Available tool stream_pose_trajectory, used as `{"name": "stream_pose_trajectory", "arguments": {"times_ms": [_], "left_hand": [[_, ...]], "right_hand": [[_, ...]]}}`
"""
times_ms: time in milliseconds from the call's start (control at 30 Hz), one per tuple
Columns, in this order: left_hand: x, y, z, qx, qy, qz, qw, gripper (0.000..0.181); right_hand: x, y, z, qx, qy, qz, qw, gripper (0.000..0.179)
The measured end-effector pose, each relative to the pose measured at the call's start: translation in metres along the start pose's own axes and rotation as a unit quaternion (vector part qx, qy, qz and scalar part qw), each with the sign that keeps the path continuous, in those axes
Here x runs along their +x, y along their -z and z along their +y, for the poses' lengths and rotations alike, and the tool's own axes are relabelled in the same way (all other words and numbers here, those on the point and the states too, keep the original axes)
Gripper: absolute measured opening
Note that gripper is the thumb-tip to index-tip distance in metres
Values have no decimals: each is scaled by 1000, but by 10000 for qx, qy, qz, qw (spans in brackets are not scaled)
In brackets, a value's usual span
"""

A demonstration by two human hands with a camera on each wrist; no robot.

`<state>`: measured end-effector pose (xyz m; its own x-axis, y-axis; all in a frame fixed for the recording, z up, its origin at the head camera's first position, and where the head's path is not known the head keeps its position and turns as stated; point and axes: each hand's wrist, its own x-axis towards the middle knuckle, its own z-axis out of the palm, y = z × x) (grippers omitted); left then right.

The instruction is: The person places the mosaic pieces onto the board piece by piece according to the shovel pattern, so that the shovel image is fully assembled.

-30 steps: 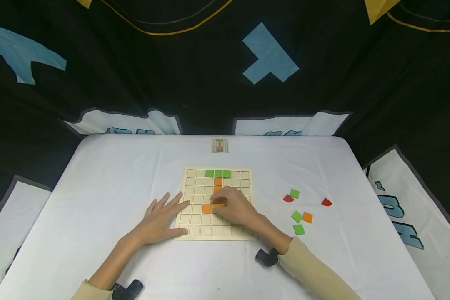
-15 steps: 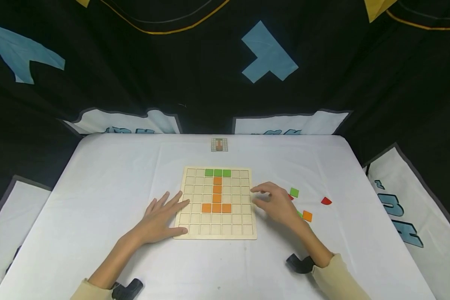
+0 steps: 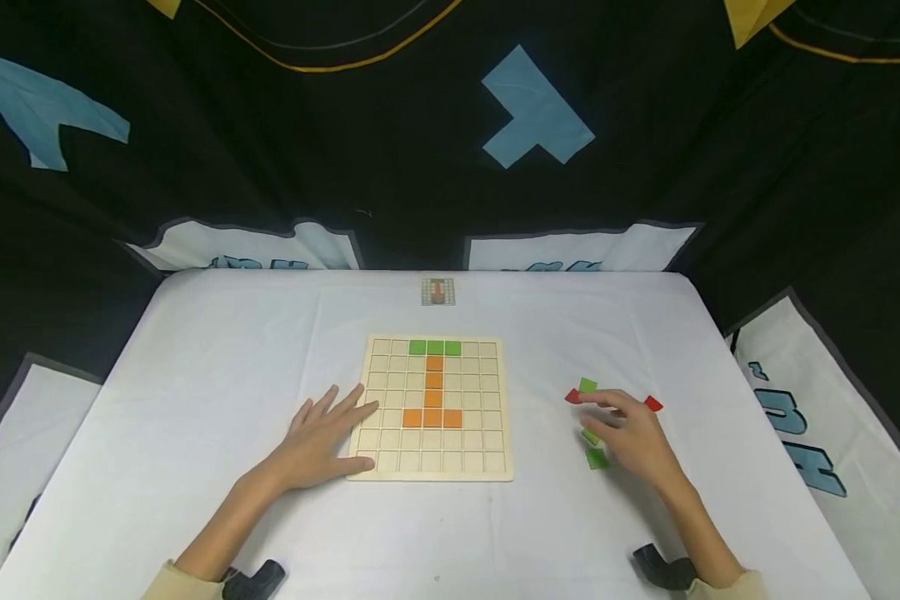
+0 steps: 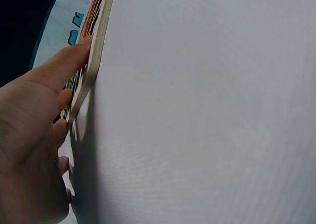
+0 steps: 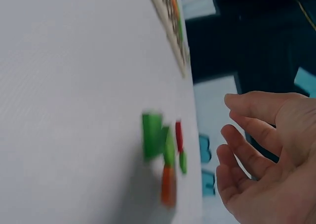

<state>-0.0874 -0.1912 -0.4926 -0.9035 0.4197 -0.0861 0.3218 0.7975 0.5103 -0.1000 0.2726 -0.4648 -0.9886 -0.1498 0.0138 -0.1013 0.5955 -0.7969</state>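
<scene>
A pale wooden grid board (image 3: 390, 454) lies mid-table, with a row of green square tiles (image 3: 435, 347) at its far side and orange tiles (image 3: 433, 398) forming an upside-down T below. My left hand (image 3: 318, 442) rests with spread fingers on the board's left edge; in the left wrist view its thumb (image 4: 74, 58) touches the rim. Over the loose pieces at the right hovers my right hand (image 3: 633, 437), fingers relaxed and holding nothing. Near it lie green tiles (image 3: 596, 458) and two red wedge pieces (image 3: 573, 396). The loose orange tile (image 5: 168, 186) is hidden by the hand in the head view.
A small picture card (image 3: 438, 292) with a grid pattern lies at the table's far edge. White cloth covers the table (image 3: 232, 358). A dark patterned curtain (image 3: 420, 167) hangs behind and around it.
My right hand has left the board and moved right, over the loose pieces. An orange tile now shows at the right end of the board's orange row. My left hand has stayed put.
</scene>
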Motion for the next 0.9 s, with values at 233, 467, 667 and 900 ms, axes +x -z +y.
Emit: {"name": "stream_pose_trajectory", "arguments": {"times_ms": [233, 467, 667, 900], "left_hand": [[0, 0, 1, -18, 13, -26, 10000, 81], [-1, 2, 1, -39, -40, 13, 10000, 80], [-1, 0, -1, -68, -63, 13, 10000, 81], [-1, -1, -2, -61, -44, 30, 10000, 81]], "right_hand": [[-17, 15, 20, -483, -596, 45, 9970, 36], [-24, 15, 34, -968, -721, -45, 9927, 38], [-24, 13, 37, -1072, -609, 81, 9923, 34], [-23, 9, 34, -1105, -644, 241, 9915, 31]]}}
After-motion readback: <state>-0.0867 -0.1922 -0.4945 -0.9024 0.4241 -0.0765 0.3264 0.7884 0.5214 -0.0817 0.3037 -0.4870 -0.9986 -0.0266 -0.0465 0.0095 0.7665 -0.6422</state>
